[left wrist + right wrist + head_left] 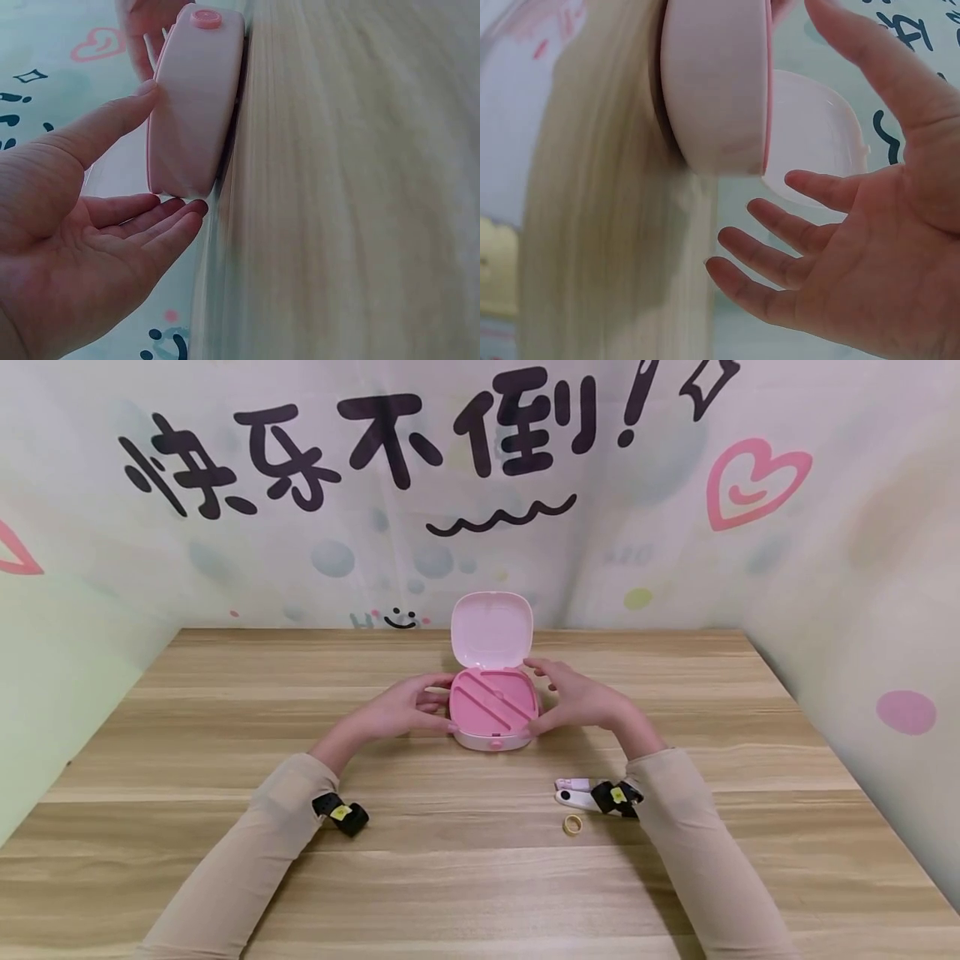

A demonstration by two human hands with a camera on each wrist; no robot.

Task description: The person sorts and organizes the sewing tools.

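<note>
At the left, a beige long sleeve (225,860) bearing a black wrist device (354,822) leads to the left hand (397,706), loosely opened, thumb tip against the rim of a pale-pink rounded box (480,742), fingers along its side, not curled round it. The box stands on the light wood-grain table (420,885) between both hands, whitish-pink lid (492,631) raised, pink inner tray (487,700) crossed by diagonal bars. Then come a gold-coloured ring (573,832), a flat white piece (579,799) and a lilac-and-white piece (573,783). The right hand (588,700) is spread wide, gripping nothing; its fingers stand clear of the box, though thumb contact I cannot tell
</note>
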